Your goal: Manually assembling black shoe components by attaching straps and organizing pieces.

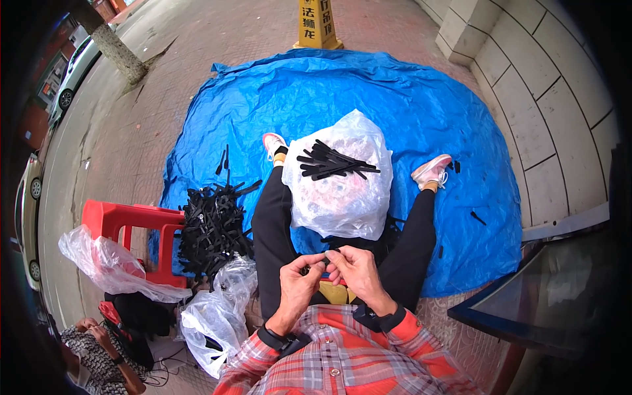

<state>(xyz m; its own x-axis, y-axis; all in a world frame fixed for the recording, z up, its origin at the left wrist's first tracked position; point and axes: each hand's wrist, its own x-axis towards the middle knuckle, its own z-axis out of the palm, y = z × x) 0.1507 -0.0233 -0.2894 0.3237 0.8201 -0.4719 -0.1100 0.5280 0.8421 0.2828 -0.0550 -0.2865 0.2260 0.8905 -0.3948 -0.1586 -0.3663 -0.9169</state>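
Observation:
Close together in front of my chest, my left hand [298,287] and my right hand [360,275] are both closed, fingertips nearly meeting. A small dark strip, mostly hidden by the fingers, is pinched between them. Just beyond, a bulky bundle wrapped in clear plastic [339,207] stands between my legs. On its top lies a loose fan of black strips [332,160], each wider at one end. A large heap of similar black strips [214,227] is piled to the left of my left leg. More dark strips show partly below the bundle.
A blue tarp [224,112] spreads under my legs, with a few stray strips on it. At left are a red plastic stool [108,220] and clear plastic bags [210,329]. Another person's hand [99,336] is at lower left. A yellow sign [317,29] stands beyond; a dark-framed panel [526,296] sits right.

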